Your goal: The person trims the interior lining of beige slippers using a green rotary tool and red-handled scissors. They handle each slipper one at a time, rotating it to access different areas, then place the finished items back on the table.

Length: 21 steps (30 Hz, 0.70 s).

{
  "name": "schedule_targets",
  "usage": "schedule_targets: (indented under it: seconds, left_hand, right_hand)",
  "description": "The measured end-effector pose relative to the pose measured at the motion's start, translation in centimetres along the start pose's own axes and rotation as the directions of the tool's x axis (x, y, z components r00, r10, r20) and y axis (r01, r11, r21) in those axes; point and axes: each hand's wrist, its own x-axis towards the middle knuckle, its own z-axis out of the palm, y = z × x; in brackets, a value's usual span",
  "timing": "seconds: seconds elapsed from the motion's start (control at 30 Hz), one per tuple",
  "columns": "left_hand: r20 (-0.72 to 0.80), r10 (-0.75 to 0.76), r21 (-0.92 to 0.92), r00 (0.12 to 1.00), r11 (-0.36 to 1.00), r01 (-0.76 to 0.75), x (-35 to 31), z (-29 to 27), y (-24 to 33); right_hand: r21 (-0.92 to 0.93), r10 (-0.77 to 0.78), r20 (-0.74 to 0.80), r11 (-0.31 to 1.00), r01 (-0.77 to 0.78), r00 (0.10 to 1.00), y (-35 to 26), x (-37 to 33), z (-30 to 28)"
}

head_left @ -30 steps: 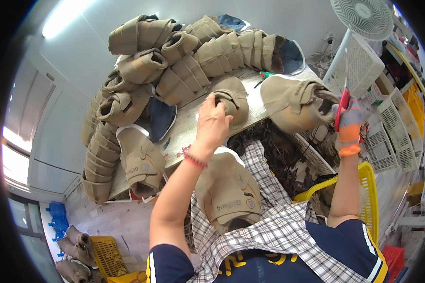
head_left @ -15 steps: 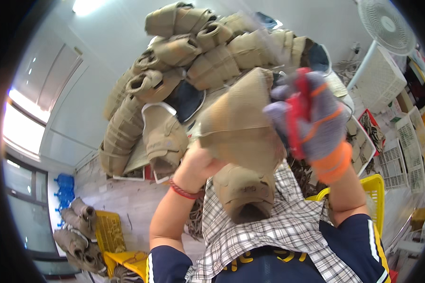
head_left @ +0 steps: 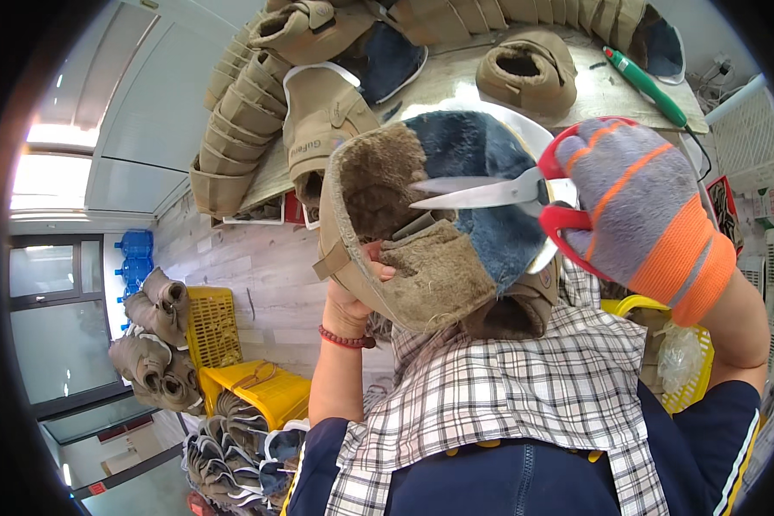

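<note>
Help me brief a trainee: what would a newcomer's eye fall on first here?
Scissors, red-handled with blades apart, in the gloved right hand, right of centre. Then the opened shoe at centre, fleecy inside, held by the left hand. The green tool at upper right also stands out.

Passage: strip of tabletop (head_left: 595, 103) between standing shoe upper (head_left: 529, 86) and green hand tool (head_left: 645, 84); floor (head_left: 271, 258) left of left hand (head_left: 351, 297). Obstructions: held upper (head_left: 443, 267), with scissors' (head_left: 486, 196) parted blades across its opening, before the tabletop; nested uppers (head_left: 241, 138) along tabletop's left side; dark cord (head_left: 705, 155) beyond right hand (head_left: 641, 198).
</note>
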Motion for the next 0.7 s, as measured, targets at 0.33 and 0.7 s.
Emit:
schedule_targets:
  seconds: [0.33, 0.7]
  left_hand:
    - [-0.219, -0.049, -0.033, 0.974, 0.999, 0.042, -0.4, -5.7, -3.1]
    - [-0.265, 0.004, 0.139, 0.964, 0.99, 0.034, -1.2, -8.8, -4.5]
  right_hand:
    - [0.026, -0.065, 0.263, 0.998, 0.06, 0.963, -3.9, 2.6, 3.8]
    - [0.009, -0.165, 0.293, 0.985, 0.17, 0.942, -4.9, 3.9, 6.1]
